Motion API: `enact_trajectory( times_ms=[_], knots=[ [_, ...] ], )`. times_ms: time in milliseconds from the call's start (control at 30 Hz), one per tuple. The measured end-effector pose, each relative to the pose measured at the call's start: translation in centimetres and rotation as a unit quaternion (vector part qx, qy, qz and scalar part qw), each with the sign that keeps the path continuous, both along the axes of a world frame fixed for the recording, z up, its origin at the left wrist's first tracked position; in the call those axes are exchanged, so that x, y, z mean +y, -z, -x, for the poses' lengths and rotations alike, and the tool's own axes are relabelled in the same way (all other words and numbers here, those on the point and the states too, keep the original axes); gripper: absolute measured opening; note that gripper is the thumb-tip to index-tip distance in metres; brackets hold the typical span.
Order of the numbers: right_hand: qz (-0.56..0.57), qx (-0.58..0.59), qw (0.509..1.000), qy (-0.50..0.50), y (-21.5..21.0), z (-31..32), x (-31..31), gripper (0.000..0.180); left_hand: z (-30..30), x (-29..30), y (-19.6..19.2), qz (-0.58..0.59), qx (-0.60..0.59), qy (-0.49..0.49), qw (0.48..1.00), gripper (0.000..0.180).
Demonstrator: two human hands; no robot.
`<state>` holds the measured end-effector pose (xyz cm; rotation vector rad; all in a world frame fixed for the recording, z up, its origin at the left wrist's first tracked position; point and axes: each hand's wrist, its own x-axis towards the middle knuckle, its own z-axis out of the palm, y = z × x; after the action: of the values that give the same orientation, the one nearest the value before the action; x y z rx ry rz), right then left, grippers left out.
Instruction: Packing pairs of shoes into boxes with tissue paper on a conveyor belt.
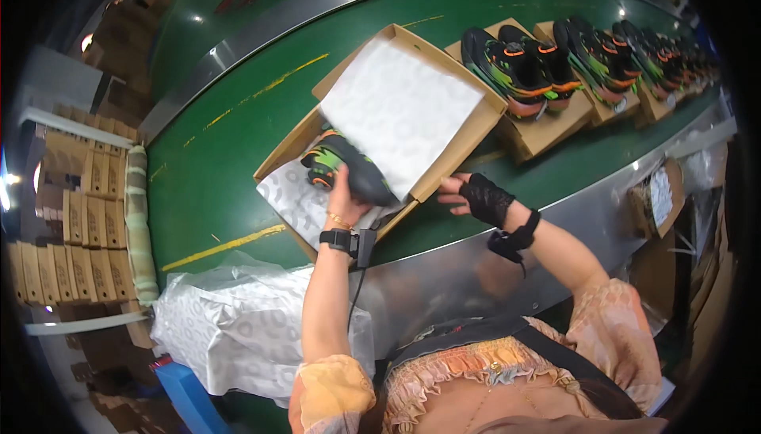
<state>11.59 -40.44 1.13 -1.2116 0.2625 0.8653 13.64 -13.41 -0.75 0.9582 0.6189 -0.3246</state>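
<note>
My left hand (346, 200) grips a black sports shoe (361, 172) with green and orange trim, its thumb up against the shoe's side. The shoe lies tilted in the lower left part of an open cardboard shoebox (450, 174). White patterned tissue paper (404, 93) covers the upper part of the box, and more of it lines the left corner. Just off the box's near right corner is my right hand (476, 198), in a black fingerless glove, with its fingers apart and nothing held. The fingers under the shoe are partly hidden.
The box rests on a green conveyor belt (230, 220) with a metal edge (507, 267) nearest me. Pairs of similar shoes (519, 69) stand on boxes along the right. A plastic bag of tissue sheets (230, 323) lies at the near left. Cardboard boxes (95, 220) are stacked at far left.
</note>
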Motion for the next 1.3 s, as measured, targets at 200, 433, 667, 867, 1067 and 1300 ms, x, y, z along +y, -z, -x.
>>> enact_trajectory(
  times_ms=[200,433,667,867,1067,1300],
  knots=[
    [0.022,-0.132,0.981,0.138,-0.1,0.1,3.1,0.039,1.2,0.7,-0.6,-0.022,0.054,0.149,0.987,0.064],
    [0.495,-0.689,0.525,0.067,-0.7,2.5,0.8,0.046,10.0,1.7,-3.8,-0.206,-0.113,-0.129,0.963,0.05],
    [0.561,-0.643,0.501,-0.144,1.6,5.0,-0.2,0.049,9.1,-1.0,2.0,-0.441,-0.129,0.056,0.886,0.058],
    [0.541,-0.659,0.509,-0.119,3.9,6.3,-2.0,0.054,10.5,-4.1,2.2,-0.539,-0.213,-0.05,0.813,0.044],
    [0.569,-0.62,0.517,-0.158,0.5,5.6,-2.0,0.053,8.7,-2.7,1.6,-0.429,-0.146,0.073,0.888,0.044],
    [0.563,-0.608,0.542,-0.141,2.3,6.7,-2.7,0.053,9.6,-4.2,2.0,-0.526,-0.238,0.02,0.816,0.039]
  ],
)
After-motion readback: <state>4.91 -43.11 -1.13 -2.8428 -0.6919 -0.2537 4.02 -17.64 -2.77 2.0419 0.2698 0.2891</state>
